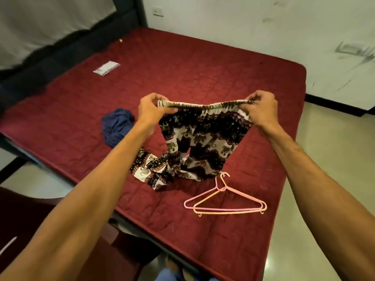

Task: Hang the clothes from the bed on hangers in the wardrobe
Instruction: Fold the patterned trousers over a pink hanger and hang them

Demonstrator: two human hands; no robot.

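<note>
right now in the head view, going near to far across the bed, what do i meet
pink and orange hangers → crumpled blue garment → white packet → small yellow object; the patterned trousers overlap the hangers, so left out

Warm indoor light, fairly bright & even; only soft, faint shadows on bed (203,67). Sheen on glossy floor (334,159) at rt. Wide-angle bend at edges. Top-left corner & marks on wall (263,27) blurred; centre sharp.
</note>
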